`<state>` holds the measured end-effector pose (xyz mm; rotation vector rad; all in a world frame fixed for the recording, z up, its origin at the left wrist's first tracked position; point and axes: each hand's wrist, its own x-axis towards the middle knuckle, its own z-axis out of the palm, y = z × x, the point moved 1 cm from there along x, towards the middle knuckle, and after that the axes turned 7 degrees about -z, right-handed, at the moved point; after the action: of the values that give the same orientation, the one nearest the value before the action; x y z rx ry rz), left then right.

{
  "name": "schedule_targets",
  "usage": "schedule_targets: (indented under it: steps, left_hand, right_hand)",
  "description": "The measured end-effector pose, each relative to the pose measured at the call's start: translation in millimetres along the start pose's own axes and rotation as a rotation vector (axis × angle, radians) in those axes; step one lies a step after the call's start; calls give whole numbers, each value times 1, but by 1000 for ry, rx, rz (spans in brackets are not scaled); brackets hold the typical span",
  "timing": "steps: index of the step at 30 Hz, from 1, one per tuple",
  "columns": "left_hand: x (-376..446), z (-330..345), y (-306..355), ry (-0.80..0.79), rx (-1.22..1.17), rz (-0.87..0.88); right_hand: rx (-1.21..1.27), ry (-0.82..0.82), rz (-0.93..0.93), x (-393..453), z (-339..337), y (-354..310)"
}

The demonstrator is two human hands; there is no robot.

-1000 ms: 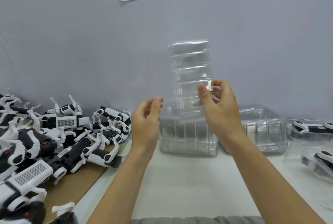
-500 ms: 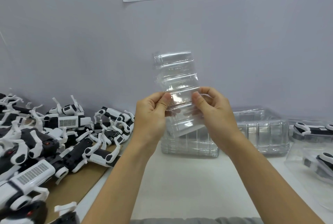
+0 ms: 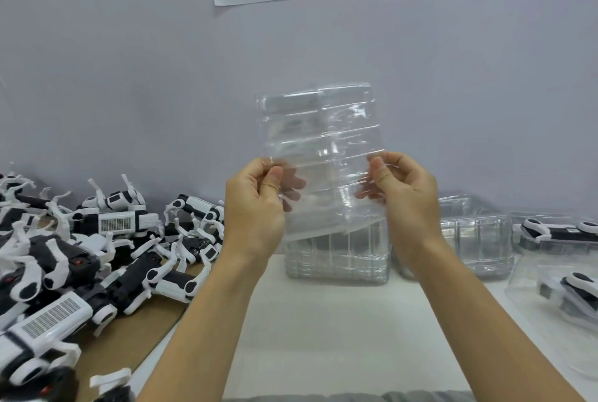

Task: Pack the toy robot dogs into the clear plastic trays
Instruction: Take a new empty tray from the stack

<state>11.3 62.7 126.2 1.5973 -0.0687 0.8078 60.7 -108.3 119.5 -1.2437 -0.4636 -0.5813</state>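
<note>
Tray-separating is the step in hand — left hand (image 3: pixel 255 204) and right hand (image 3: pixel 404 197) pinch the clear plastic tray (image 3: pixel 320 155) upright above the surface (image 3: pixel 323 337), fingers curled on its edges — next, probably, laying it flat for a toy robot dog (image 3: pixel 136 288).

Light: bright, even, soft.
Shadows: faint, under the toy robot dogs (image 3: pixel 106 259) along the wall.
Glare: white glints on the held clear plastic tray (image 3: pixel 320 155).
Blur: slight softness at lower left.
Distortion: wide-angle bending at the edges.
</note>
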Motion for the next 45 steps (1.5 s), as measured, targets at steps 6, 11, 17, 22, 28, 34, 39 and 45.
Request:
schedule_targets:
  steps: [6,11,17,22,28,34,39,45]
  left_hand:
    - [11,-9,-2,122,-483,-205]
    - [31,0,-8,190,-769,-398]
    - [48,62,-21,219,-967,-690]
    - [30,101,-38,238,-1144,-877]
    - [19,108,-47,106,-703,-818]
    - [7,87,-55,-7,-174,-854]
    - [2,56,-62,-84,77,-710]
    - [-4,30,-50,-26,3,-494]
  right_hand:
    - [63,405,2,19,-43,-9]
    - [149,646,15,22,-61,-9]
    - [111,709,-22,23,-63,-10]
    - [98,732,-71,22,-68,-13]
    - [137,782,-102,23,-74,-14]
    - [162,772,-99,23,-74,-16]
    - [196,688,-75,24,-71,-19]
    - [229,561,-45,23,-62,-23]
